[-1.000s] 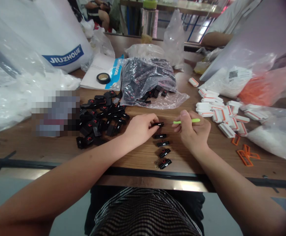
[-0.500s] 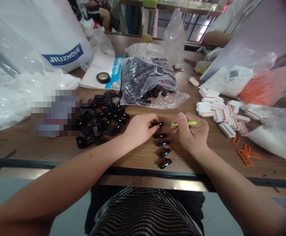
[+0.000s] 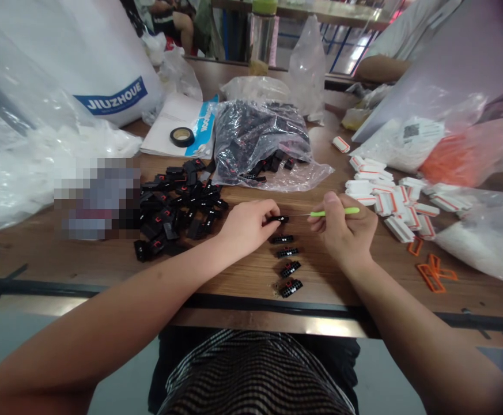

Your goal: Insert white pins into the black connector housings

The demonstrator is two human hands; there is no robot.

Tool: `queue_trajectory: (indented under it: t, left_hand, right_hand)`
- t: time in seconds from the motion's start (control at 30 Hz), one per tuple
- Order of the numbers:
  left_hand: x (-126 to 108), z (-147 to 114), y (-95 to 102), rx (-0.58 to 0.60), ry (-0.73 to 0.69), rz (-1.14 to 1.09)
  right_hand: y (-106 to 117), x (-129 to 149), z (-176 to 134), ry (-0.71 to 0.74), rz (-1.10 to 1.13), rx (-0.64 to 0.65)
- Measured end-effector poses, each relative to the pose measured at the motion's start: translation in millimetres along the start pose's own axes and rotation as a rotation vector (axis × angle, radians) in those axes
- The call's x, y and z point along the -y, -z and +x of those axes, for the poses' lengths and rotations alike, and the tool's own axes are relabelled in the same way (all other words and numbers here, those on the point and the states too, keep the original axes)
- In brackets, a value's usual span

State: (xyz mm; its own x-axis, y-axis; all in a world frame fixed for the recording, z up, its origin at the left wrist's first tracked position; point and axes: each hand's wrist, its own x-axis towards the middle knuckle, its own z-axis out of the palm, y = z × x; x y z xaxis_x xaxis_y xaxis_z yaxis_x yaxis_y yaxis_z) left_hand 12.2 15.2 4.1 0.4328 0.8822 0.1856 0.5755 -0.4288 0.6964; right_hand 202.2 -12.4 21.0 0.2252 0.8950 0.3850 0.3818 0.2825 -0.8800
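Between the fingertips of my left hand is a black plastic connector, its holed end turned to the right. My right hand is closed round a small tool with a bright green handle and a thin metal shaft. The shaft points left at the held connector; its tip lies close to the connector's end, and I cannot tell whether they touch. Below my left fingers, several more black connectors lie in a column on the wooden table, some showing red parts.
A heap of black connectors lies left of my left hand, with a clear bag of them behind. White pieces with orange strips and orange frames lie at right. A black tape roll rests on a booklet.
My right hand has drawn back to the right with the green-handled tool, and its thin shaft now shows. My left hand and its connector have hardly moved.
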Motion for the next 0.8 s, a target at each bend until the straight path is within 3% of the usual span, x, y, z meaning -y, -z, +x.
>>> queue_trajectory:
  t: [0.5, 0.8]
  left_hand:
    - [-1.2, 0.5, 0.4, 0.000, -0.005, -0.009]
    - [0.2, 0.7, -0.6, 0.000, -0.014, -0.006]
  right_hand:
    - [-0.7, 0.1, -1.7, 0.026, -0.048, 0.048]
    - [0.1, 1.9, -5.0, 0.128, -0.122, 0.089]
